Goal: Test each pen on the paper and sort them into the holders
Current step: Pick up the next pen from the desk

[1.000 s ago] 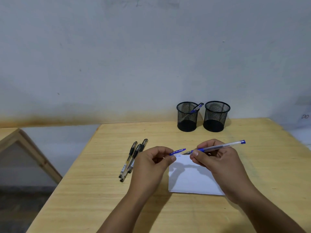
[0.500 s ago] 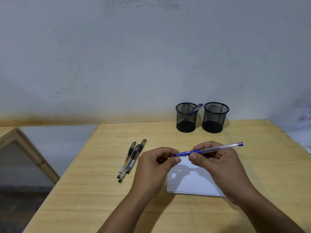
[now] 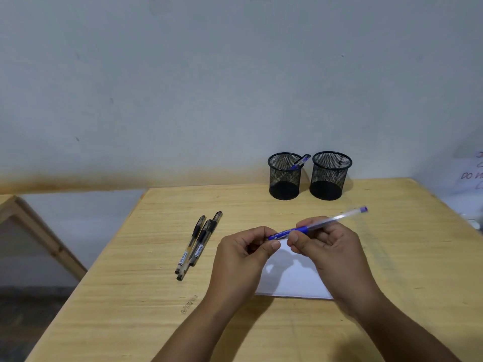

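Since a second ago our left hand (image 3: 241, 253) has pushed the cap onto the blue pen (image 3: 317, 224), right hand (image 3: 325, 242) fingers pinching its light, stiff, slick barrel mid-length.

handwritten "do" is readable on the white sheet (image 3: 470, 173) right of the right mesh holder (image 3: 329, 175); the rest is cut off. pen labels are illegible.

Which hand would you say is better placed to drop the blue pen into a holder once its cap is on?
Probably the right hand: it grips the blue pen by the barrel and sits nearer the two mesh holders, while the left hand only pinches the cap end.
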